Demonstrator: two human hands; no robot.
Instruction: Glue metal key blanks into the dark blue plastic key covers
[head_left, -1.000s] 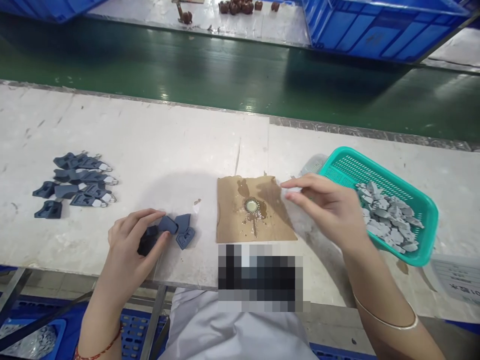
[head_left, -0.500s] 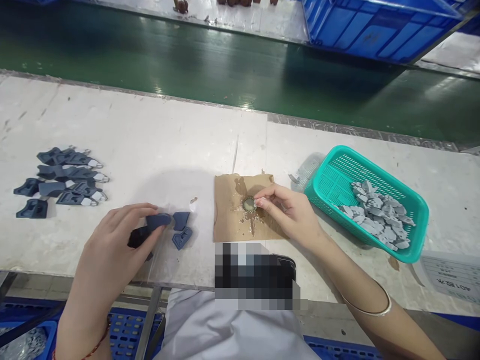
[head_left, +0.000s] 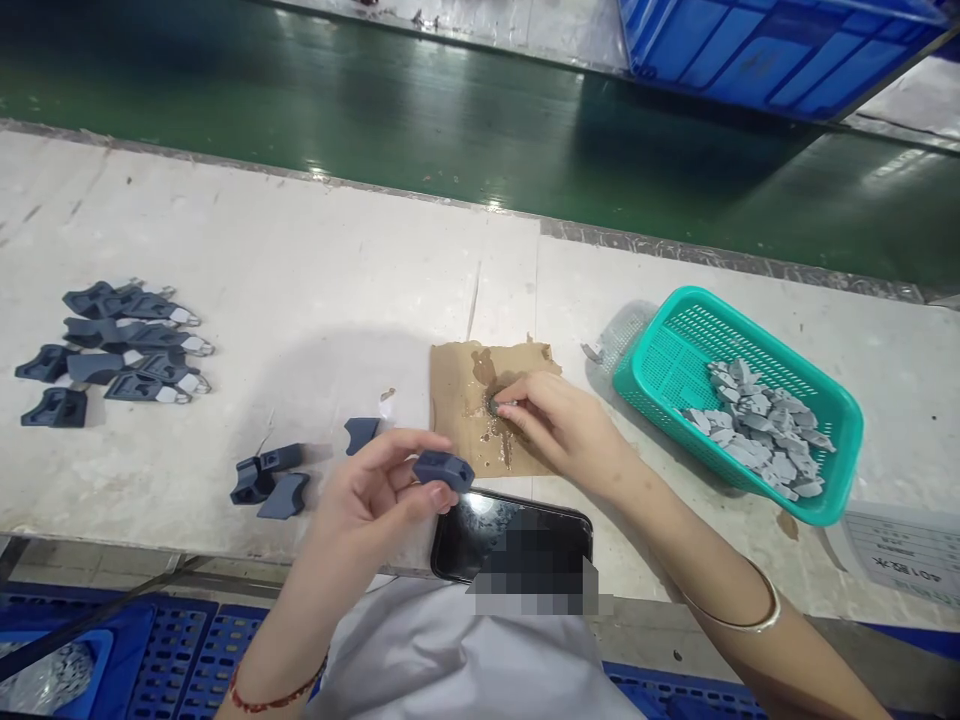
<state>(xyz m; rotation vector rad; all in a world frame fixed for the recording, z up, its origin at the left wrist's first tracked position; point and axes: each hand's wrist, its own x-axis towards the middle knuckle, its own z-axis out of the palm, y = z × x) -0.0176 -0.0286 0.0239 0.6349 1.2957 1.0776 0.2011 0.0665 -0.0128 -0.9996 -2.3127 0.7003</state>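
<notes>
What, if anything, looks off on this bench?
Dark, wet-looking blotches stain the cardboard near the right hand, like spilled liquid. Also, a gray bit seems to lie outside the basket, apart from the pile inside.

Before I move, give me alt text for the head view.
A person's left hand holds a dark blue part near a stained cardboard piece, with the right hand, fingertips pinched, over it. A black phone lies nearer the person, a green basket of gray pieces sits right, and other blue parts lie left.
</notes>
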